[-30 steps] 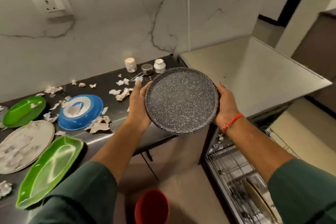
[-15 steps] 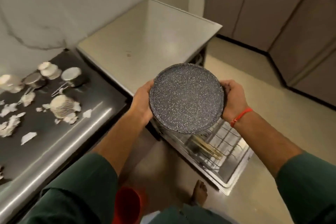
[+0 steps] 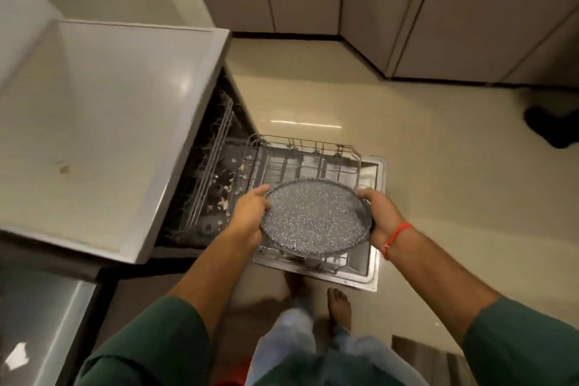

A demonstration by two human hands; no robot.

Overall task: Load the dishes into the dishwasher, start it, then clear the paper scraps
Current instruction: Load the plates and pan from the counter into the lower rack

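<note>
since the shot half a sec ago the view has swung right & down, and the speckled plate (image 3: 316, 219), carried off the counter side, now sits low over the pulled-out lower rack (image 3: 308, 160) of the dishwasher (image 3: 216, 147); the littered dark counter has dropped out of view.

left to right: pale countertop (image 3: 94, 122) fills the left, w/ the open dishwasher cavity under its edge. paper scraps (image 3: 224, 204) lie inside the tub near the rack's left end, so clearing is prob still to come. left hand (image 3: 250, 213) holds the plate's left rim, thumb on top, fingers curled underneath. plate is roughly flat, face up, above the rack's near half, not yet touching the tines as far as i can tell. right hand (image 3: 380, 216) grips the right rim the same way, thumb over the edge, red thread (image 3: 395, 238) on the wrist. two-hand hold prob keeps the wide plate steady while lining it up. rack rests on the dropped door (image 3: 374, 219), so slots are reachable from above.

next, i'd guess: tip the plate on edge & slide it btwn tines. risk: rim clipping the wire.
</note>
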